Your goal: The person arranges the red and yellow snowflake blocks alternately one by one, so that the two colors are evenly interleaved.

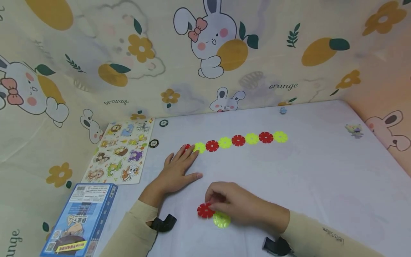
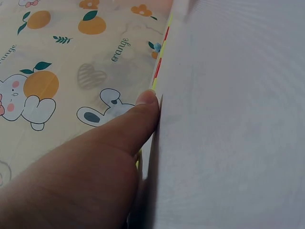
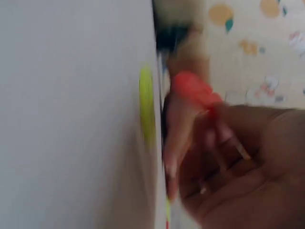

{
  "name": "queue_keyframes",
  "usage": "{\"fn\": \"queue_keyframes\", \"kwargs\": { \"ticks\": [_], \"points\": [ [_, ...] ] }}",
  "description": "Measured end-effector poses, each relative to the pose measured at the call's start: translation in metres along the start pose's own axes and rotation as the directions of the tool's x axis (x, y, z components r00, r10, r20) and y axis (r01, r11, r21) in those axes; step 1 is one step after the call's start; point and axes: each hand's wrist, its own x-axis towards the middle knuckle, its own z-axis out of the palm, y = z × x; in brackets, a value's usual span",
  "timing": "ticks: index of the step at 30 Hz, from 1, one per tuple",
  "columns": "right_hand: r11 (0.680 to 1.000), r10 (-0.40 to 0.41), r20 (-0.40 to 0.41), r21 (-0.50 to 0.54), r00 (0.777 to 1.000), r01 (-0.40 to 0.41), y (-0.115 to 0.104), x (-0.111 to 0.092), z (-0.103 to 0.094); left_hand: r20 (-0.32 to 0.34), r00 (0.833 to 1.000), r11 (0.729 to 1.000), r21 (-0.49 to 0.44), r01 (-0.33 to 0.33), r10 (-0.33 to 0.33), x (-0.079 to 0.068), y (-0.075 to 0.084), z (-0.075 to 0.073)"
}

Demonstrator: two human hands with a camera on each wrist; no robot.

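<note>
Red and yellow-green flower-shaped plastic discs alternate in a row [image 1: 238, 140] across the table. My left hand [image 1: 176, 172] lies flat with fingers spread, its fingertips over the red disc [image 1: 187, 147] at the row's left end and at the edge of the yellow-green disc [image 1: 199, 147] beside it. My right hand [image 1: 234, 203] pinches a red disc [image 1: 204, 211] between thumb and fingers, close to the table's front. Under that hand, a loose yellow-green disc [image 1: 221, 220] rests on the table, partly overlapped in the head view. The right wrist view is blurred, with the pinched disc [image 3: 194, 88] tilted.
At the left are an animal sticker sheet [image 1: 118, 151] and a blue box [image 1: 80, 217]. Two black round chips [image 1: 163, 123] lie beside the sheet. Small figures [image 1: 354, 130] stand toward the back right on the white table [image 1: 321, 185], with a patterned cloth behind.
</note>
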Motion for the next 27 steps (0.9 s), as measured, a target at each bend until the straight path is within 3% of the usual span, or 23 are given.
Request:
{"fn": "queue_keyframes", "kwargs": {
  "ticks": [5, 9, 12, 16, 20, 22, 25, 27],
  "points": [
    [0.998, 0.059, -0.167, -0.001, 0.984, -0.060, 0.004, -0.003, -0.046, 0.000, 1.000, 1.000, 0.000, 0.002, -0.002, 0.001, 0.001, 0.001],
    [0.990, 0.140, -0.309, 0.041, 0.941, -0.134, 0.022, -0.012, -0.094, -0.004, 1.000, 1.000, -0.004, -0.010, 0.010, 0.001, 0.002, 0.001],
    [0.966, 0.257, -0.405, 0.100, 0.877, -0.238, 0.043, -0.024, -0.131, -0.015, 1.000, 1.000, -0.005, -0.017, 0.017, 0.001, 0.002, 0.001],
    [0.914, 0.391, -0.514, 0.119, 0.763, -0.388, 0.077, -0.046, -0.174, -0.025, 1.000, 1.000, 0.001, -0.009, 0.010, 0.001, 0.002, 0.002],
    [0.860, 0.466, -0.592, 0.129, 0.658, -0.493, 0.110, -0.072, -0.204, -0.012, 1.000, 1.000, 0.005, -0.006, 0.006, 0.001, 0.002, 0.001],
    [0.841, 0.497, -0.612, 0.164, 0.616, -0.515, 0.122, -0.082, -0.212, -0.004, 1.000, 1.000, 0.006, -0.005, 0.005, 0.001, 0.002, 0.001],
    [0.817, 0.535, -0.619, 0.204, 0.575, -0.540, 0.129, -0.090, -0.218, -0.005, 1.000, 1.000, 0.008, -0.007, 0.007, 0.001, 0.000, 0.001],
    [0.811, 0.539, -0.613, 0.193, 0.578, -0.552, 0.129, -0.090, -0.220, -0.006, 1.000, 1.000, 0.012, -0.005, 0.005, 0.001, 0.000, 0.001]
  ]
}}
